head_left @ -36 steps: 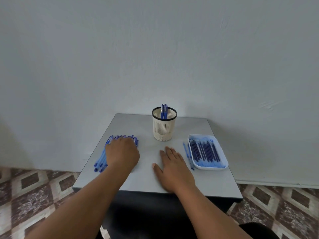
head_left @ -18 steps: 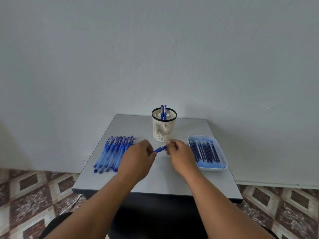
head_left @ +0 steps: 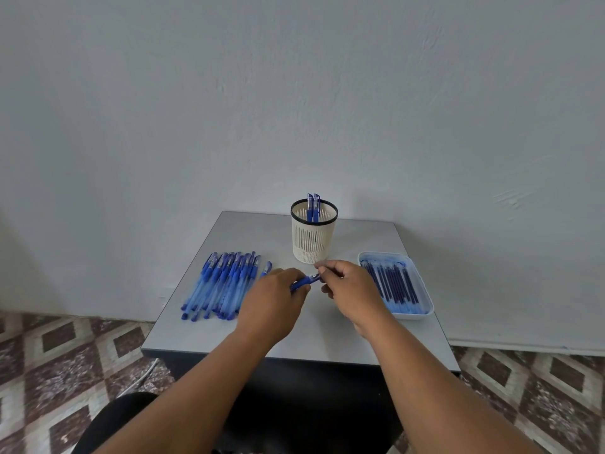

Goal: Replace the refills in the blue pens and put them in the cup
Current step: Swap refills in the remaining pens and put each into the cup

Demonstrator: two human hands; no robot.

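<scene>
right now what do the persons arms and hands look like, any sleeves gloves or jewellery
Both forearms are bare as far as the frame shows, with no sleeves in view. The left hand and right hand wear no gloves, and no rings, watch or bracelets show.

1 head view, forward and down (close) over table (head_left: 320, 335)

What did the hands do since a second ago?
The left hand left the pen pile, the right hand lifted off the table, and both now hold one blue pen between them. The cup and refill tray stayed put.
</scene>
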